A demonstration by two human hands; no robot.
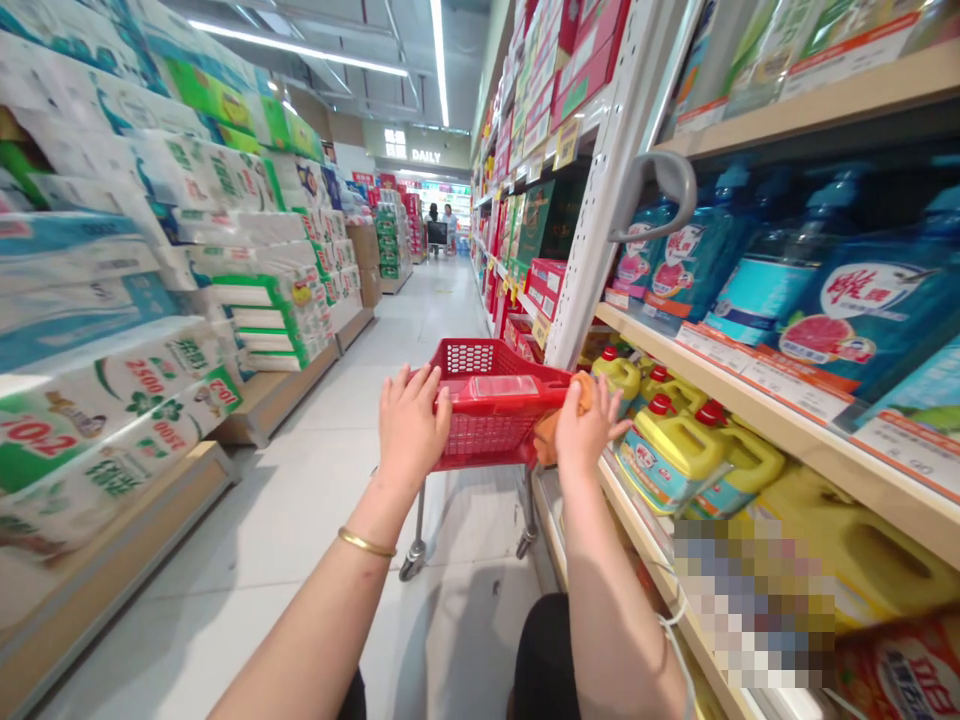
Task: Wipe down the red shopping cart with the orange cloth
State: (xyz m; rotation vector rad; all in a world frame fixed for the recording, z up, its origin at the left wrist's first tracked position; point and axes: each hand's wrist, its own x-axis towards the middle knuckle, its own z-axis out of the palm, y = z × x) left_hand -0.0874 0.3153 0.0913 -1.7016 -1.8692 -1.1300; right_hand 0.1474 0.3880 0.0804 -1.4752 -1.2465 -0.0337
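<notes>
A small red shopping cart with mesh sides stands in the aisle right before me. On the left end of its handle lies my left hand, thumb along the inner side and fingers over the bar. My right hand is at the handle's right end, with an orange cloth held under the thumb and palm; its outer fingers are partly spread. The cloth hangs down beside the basket. A clear label holder sits in the middle of the handle.
Stacked tissue packs line the left side on low wooden platforms. Close on the right, shelves hold blue pump bottles and yellow jugs. A grey hook-shaped handle sticks out there. People stand far down the aisle.
</notes>
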